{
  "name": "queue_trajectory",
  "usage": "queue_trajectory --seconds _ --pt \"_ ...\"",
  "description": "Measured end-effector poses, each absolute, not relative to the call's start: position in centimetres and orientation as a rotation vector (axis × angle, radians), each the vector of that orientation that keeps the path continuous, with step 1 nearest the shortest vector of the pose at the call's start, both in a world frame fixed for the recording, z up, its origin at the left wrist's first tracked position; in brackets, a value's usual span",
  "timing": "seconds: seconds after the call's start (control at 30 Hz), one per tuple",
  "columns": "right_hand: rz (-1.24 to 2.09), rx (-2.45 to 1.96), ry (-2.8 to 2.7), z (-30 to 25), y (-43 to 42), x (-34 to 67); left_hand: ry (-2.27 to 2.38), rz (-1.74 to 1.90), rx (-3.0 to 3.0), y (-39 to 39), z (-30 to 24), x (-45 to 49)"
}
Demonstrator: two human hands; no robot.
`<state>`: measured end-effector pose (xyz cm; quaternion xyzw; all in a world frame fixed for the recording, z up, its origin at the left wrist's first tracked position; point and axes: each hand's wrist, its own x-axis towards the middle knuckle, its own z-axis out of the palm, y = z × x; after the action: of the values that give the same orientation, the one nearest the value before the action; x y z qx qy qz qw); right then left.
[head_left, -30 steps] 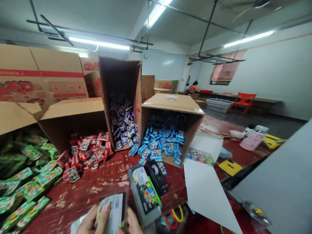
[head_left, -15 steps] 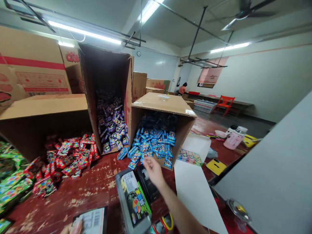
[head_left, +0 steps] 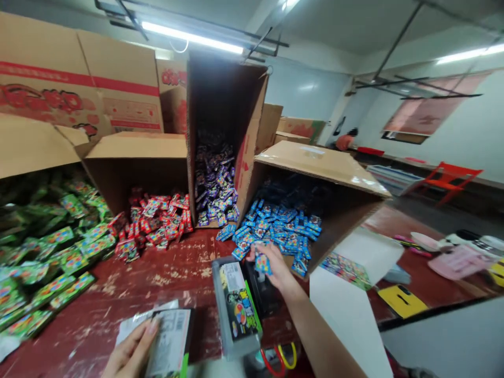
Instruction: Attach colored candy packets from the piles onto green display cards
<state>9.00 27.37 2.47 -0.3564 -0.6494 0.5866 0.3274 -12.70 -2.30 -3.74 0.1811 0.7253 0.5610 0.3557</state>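
Note:
My right hand (head_left: 271, 265) is closed round a small blue candy packet (head_left: 262, 263), in front of a carton (head_left: 346, 210) from which blue packets (head_left: 271, 228) spill. Below that hand lie a dark tray (head_left: 262, 289) and a clear plastic box (head_left: 236, 310) with a black-and-green printed card inside. At the lower left my left hand (head_left: 136, 344) pinches a flat printed card (head_left: 169, 338) with a white label, black edge and some green. Whitish sheets or bags (head_left: 137, 317) lie behind it. Red (head_left: 165, 218), purple (head_left: 216, 194) and green packets (head_left: 55, 241) fill other cartons.
Red and yellow rings (head_left: 280, 359) hang at the table's near edge. To the right are a white paper sheet (head_left: 346, 320), a yellow card (head_left: 402, 302) and a pink bottle (head_left: 460, 260). A person (head_left: 345, 140) is far back, left of a red chair (head_left: 452, 181).
My view has swung left, bringing more green packets in. My right hand now has a blue packet in its fingers. The left hand and its card have come further into view.

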Motion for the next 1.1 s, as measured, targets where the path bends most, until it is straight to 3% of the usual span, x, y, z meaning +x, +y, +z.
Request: queue_trajectory --seconds 0.17,0.3,0.47,0.63,0.77,0.9,1.1 --pt "1.979 -0.638 -1.18 4.9 19.7 5.2 1.529 1.402 0.616 0.0 -0.5 -8.2" --pt "1.837 -0.556 -1.31 4.9 17.6 2.4 1.459 1.457 0.58 0.5 1.3 -6.4" --pt "1.859 -0.355 -1.907 4.2 18.0 2.0 1.576 1.503 0.628 0.4 2.1 -6.2" --pt "1.549 -0.268 -2.283 6.9 18.6 2.7 1.53 1.474 0.679 1.0 1.0 -6.2" --pt "1.644 -0.238 -2.438 7.0 18.3 2.8 1.447 1.467 0.663 1.5 0.8 -5.8" --pt "1.599 -0.389 -2.196 5.4 17.9 2.8 1.468 1.543 0.475 1.3 0.7 -6.1" --pt "1.875 -0.106 -2.269 2.9 15.9 1.7 1.47 1.6 0.353 -0.1 -1.5 -8.5"
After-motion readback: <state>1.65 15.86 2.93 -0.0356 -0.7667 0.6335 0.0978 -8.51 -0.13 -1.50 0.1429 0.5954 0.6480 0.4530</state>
